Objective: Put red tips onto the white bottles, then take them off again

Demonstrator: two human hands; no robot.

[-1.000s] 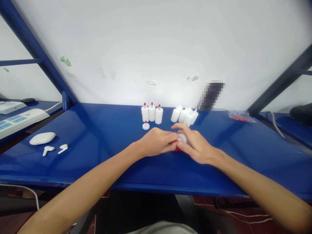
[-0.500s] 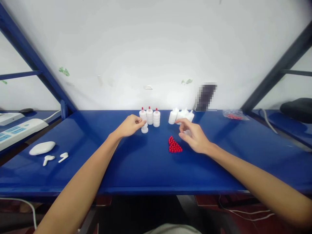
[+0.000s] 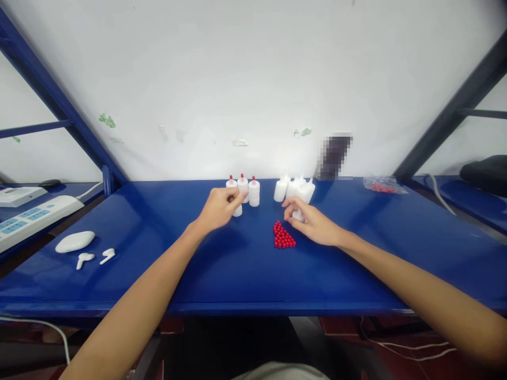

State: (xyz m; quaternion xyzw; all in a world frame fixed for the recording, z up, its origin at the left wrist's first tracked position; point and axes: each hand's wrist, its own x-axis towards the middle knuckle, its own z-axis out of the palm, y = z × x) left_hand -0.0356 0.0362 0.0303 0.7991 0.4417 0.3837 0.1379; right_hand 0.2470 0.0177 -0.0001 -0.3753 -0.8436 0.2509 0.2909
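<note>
Head view: a second ago both hands were together over the red caps (image 3: 283, 238), now they're well apart. Left hand (image 3: 220, 208) is by the red-tipped bottles (image 3: 254, 196), can't tell if it's pinching anything. Right hand (image 3: 313, 222) curls round a white piece (image 3: 298, 215) near the caps, grip unclear.

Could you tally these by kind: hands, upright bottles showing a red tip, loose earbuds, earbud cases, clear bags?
Hands: 2 (left hand, right hand)
Red-tipped bottles: 3
Loose earbuds: 2
Earbud case: 1
Clear bag: 1
Total: 9
</note>
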